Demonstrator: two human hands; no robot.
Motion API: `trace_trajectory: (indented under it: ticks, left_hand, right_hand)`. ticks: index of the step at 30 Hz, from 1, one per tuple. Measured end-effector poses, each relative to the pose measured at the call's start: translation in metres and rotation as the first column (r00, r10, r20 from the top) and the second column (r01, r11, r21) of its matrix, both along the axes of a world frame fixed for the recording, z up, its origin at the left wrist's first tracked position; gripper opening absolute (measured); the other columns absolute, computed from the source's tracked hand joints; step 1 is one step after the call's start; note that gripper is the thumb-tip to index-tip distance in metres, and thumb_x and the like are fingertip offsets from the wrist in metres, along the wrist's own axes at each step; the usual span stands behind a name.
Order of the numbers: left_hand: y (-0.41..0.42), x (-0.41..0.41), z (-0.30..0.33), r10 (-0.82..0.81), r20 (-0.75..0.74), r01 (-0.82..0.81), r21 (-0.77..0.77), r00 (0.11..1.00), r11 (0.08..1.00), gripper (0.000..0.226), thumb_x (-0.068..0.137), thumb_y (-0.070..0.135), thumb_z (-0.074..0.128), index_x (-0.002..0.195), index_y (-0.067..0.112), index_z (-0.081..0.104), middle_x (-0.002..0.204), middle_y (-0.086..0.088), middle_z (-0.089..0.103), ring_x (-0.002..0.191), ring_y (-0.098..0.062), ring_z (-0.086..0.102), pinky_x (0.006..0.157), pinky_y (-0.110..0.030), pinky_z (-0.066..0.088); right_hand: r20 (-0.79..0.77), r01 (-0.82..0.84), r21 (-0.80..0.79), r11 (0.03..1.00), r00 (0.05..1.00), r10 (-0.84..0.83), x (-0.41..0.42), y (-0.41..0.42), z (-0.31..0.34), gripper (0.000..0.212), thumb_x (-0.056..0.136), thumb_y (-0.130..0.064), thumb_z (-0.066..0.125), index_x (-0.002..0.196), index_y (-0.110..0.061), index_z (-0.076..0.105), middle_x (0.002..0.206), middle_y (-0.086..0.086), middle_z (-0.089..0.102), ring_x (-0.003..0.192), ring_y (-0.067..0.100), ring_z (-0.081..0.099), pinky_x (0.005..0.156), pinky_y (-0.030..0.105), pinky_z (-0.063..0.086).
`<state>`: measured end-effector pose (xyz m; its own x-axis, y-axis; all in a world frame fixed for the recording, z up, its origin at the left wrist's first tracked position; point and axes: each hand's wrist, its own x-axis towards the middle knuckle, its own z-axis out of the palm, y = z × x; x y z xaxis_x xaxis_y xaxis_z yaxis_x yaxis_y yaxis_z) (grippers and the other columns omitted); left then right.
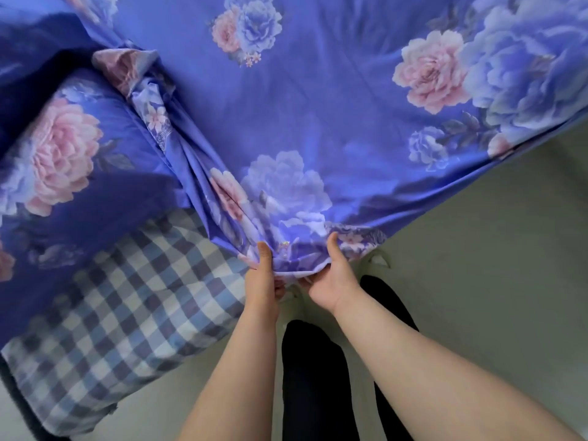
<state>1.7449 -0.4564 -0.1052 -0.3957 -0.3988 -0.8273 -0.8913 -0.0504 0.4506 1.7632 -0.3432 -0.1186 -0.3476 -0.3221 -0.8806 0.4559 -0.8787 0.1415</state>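
A large blue cover (318, 100) printed with pink and pale blue flowers is stretched taut from the bed toward me. Its near corner (296, 253) is bunched between both hands. My left hand (262, 275) grips the corner from the left, thumb on top and fingers curled under the cloth. My right hand (331, 281) grips the same corner from the right, thumb lying on the fabric and fingers hidden beneath. Folds run from the corner up toward the far left.
A mattress in a blue and white checked sheet (127, 297) lies at lower left, with more flowered bedding (63, 160) bunched on it. Pale floor (477, 265) spreads at right. My dark-trousered legs (311, 377) stand below the hands.
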Motion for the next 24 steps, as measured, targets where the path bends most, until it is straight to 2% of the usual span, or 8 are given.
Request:
trace_trajectory:
  ticks: [2,4,6,12,16,18,21,24]
  left_hand:
    - [-0.008,-0.001,-0.001,-0.005,0.035,-0.002,0.197,0.999,0.98,0.064,0.069,0.079,0.048,0.09,0.019,0.06,0.058,0.002,0.057,0.041,-0.011,0.049,0.044,-0.018,0.036]
    - [-0.014,-0.008,-0.001,-0.024,-0.019,0.03,0.416,1.0,0.909,0.086,0.066,0.08,0.051,0.124,0.017,0.058,0.108,-0.012,0.069,0.091,-0.023,0.069,0.078,-0.034,0.055]
    - [-0.023,-0.013,0.0,-0.01,-0.082,0.052,0.531,0.997,0.846,0.075,0.081,0.065,0.056,0.134,0.013,0.051,0.13,-0.018,0.058,0.119,-0.032,0.057,0.104,-0.051,0.042]
    - [-0.052,-0.013,-0.004,-0.111,-0.036,0.116,0.423,0.993,0.899,0.021,0.093,0.035,0.056,0.102,0.017,0.06,0.085,-0.002,0.068,0.072,-0.015,0.065,0.064,-0.026,0.051]
    - [-0.096,-0.006,0.012,-0.327,0.024,0.297,0.359,0.945,0.885,0.045,0.093,0.047,0.051,0.128,0.019,0.048,0.121,-0.001,0.057,0.102,-0.015,0.055,0.07,-0.025,0.043]
    - [-0.139,-0.009,0.015,-0.311,0.023,0.288,0.315,0.95,0.904,0.051,0.093,0.047,0.052,0.132,0.016,0.044,0.127,-0.003,0.056,0.104,-0.015,0.055,0.074,-0.028,0.041]
    - [-0.208,-0.022,0.021,-0.225,-0.001,0.221,0.203,0.974,0.954,0.056,0.09,0.051,0.056,0.129,0.013,0.048,0.128,-0.007,0.058,0.098,-0.016,0.057,0.075,-0.028,0.044]
    - [-0.269,-0.055,0.04,-0.025,-0.076,0.029,0.059,0.997,0.998,0.073,0.082,0.059,0.06,0.134,0.01,0.042,0.135,-0.012,0.051,0.121,-0.027,0.051,0.104,-0.043,0.041]
  right_hand:
    - [0.038,0.134,-0.017,0.991,0.99,-0.133,0.002,-0.003,0.003,0.045,0.089,-0.045,0.055,0.105,-0.005,0.068,0.106,0.024,0.068,0.101,0.041,0.065,0.086,0.051,0.052]
    - [0.077,0.18,0.029,0.983,0.98,-0.181,0.011,-0.008,0.003,0.034,0.093,-0.034,0.054,0.108,-0.005,0.065,0.095,0.021,0.071,0.082,0.037,0.07,0.066,0.05,0.058]
    - [0.153,0.188,0.105,0.977,0.967,-0.203,0.025,-0.017,-0.004,0.031,0.095,-0.032,0.051,0.109,-0.006,0.062,0.083,0.016,0.073,0.068,0.03,0.072,0.054,0.042,0.059]
    - [0.478,-0.063,0.417,0.907,0.863,-0.16,0.064,-0.039,-0.035,0.02,0.09,-0.03,0.061,0.105,-0.017,0.056,0.075,0.006,0.06,0.059,0.021,0.057,0.042,0.026,0.052]
    - [0.561,-0.226,0.534,0.815,0.816,-0.141,0.075,-0.055,-0.059,0.053,0.08,-0.052,0.062,0.121,-0.02,0.049,0.111,0.004,0.053,0.094,0.025,0.055,0.077,0.043,0.052]
    - [0.664,-0.4,0.577,0.712,0.738,-0.124,0.066,-0.075,-0.06,0.092,0.07,-0.062,0.067,0.141,-0.013,0.035,0.141,0.009,0.039,0.123,0.034,0.045,0.098,0.051,0.04]
    - [0.64,-0.604,0.75,0.27,0.766,-0.063,0.015,-0.133,0.01,0.057,0.087,-0.024,0.059,0.134,0.001,0.039,0.137,0.024,0.042,0.125,0.038,0.044,0.103,0.04,0.033]
    - [0.368,-0.376,0.926,-0.04,0.869,0.33,-0.042,-0.206,0.05,0.044,0.086,-0.009,0.058,0.128,-0.002,0.044,0.123,0.02,0.05,0.111,0.038,0.053,0.098,0.041,0.038]
